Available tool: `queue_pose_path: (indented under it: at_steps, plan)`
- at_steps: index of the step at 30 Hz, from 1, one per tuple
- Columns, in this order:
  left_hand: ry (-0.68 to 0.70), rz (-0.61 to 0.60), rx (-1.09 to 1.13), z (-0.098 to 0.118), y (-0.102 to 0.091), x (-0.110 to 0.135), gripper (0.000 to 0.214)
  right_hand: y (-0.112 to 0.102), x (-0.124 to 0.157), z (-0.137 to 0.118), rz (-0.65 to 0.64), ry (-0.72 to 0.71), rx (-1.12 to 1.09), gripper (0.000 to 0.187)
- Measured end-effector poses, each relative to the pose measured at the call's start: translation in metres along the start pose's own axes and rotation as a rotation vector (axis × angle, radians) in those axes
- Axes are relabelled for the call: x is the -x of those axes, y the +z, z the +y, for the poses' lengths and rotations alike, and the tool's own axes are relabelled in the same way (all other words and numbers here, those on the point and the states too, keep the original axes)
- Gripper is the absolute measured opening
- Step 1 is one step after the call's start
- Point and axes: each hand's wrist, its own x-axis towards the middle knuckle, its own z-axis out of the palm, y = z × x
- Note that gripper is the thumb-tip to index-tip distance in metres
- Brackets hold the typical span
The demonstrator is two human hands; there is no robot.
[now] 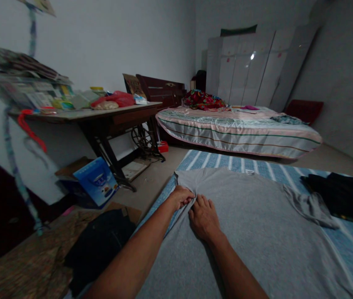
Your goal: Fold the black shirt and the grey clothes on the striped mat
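A grey T-shirt (251,232) lies spread out over a blue and white striped cloth (266,168). My left hand (181,196) is closed on the shirt's left edge near the sleeve, pinching up a fold of fabric. Right beside it, my right hand (206,216) rests palm down on the shirt, its fingers stretched out and close to that fold. Creases run from the pinched spot toward the collar. The far right sleeve (312,205) is bunched. My left fingertips are partly hidden by the fabric.
Folded black clothing (344,195) lies at the right on the striped cloth. Dark clothing (101,245) sits at the lower left. Beyond are a blue box (97,182), a sewing machine table (101,114) with several items, a bed (235,128) and a wardrobe (241,66).
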Motion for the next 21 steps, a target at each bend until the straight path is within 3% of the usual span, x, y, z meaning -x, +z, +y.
queue_pose_path:
  at_steps: [5, 13, 16, 21]
  plan:
    - [0.126, 0.129, -0.034, -0.001, 0.004, -0.008, 0.026, 0.0, 0.0, 0.0, -0.003, 0.001, -0.011, 0.046]
    - [0.264, 0.375, -0.121, -0.016, -0.01, -0.023, 0.006, 0.003, -0.001, 0.002, 0.004, -0.005, 0.015, 0.047]
    - [0.342, 0.462, -0.219, -0.02, -0.014, -0.025, 0.009, 0.003, -0.001, 0.002, 0.001, -0.006, 0.006, 0.046]
    - [0.504, 0.473, -0.47, -0.024, -0.018, -0.019, 0.021, 0.003, -0.001, 0.003, 0.011, 0.012, 0.018, 0.045]
